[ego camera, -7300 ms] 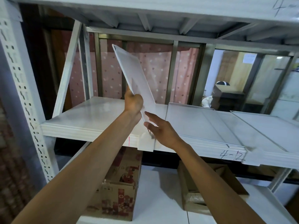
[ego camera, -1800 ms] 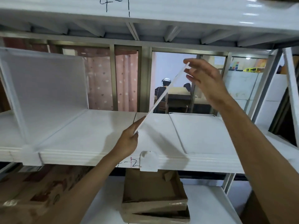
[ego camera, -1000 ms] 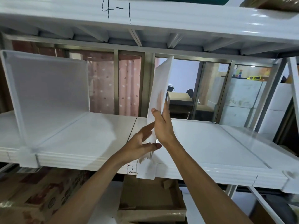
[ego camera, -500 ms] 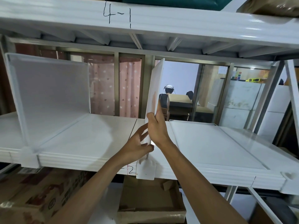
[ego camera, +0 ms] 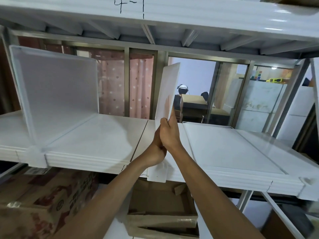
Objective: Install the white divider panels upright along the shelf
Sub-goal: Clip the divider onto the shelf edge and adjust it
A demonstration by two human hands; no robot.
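Note:
A white divider panel (ego camera: pixel 168 90) stands upright on the white shelf (ego camera: pixel 96 135) at the centre, its front foot (ego camera: pixel 157 173) hanging over the shelf's front lip. My right hand (ego camera: pixel 170 133) holds the panel's lower front edge, thumb on the left face and fingers straight up the right face. My left hand (ego camera: pixel 156 149) lies against the left face just below, its fingers mostly hidden. Another divider (ego camera: pixel 57 94) stands upright at the left, clipped at the front (ego camera: pixel 36 156). A further panel (ego camera: pixel 224 145) lies flat on the shelf to the right.
The upper shelf beam (ego camera: pixel 172 16), marked 4-1, runs close above the panel's top. Cardboard boxes sit below the shelf at centre (ego camera: pixel 162 209) and at left (ego camera: pixel 43 200). Behind the shelf is a window frame (ego camera: pixel 159 83), with a person (ego camera: pixel 183 88) seated beyond it.
The panel went from tilted across the shelf to upright at the centre. In the last half second my left hand closed in flat against its left side under my right hand.

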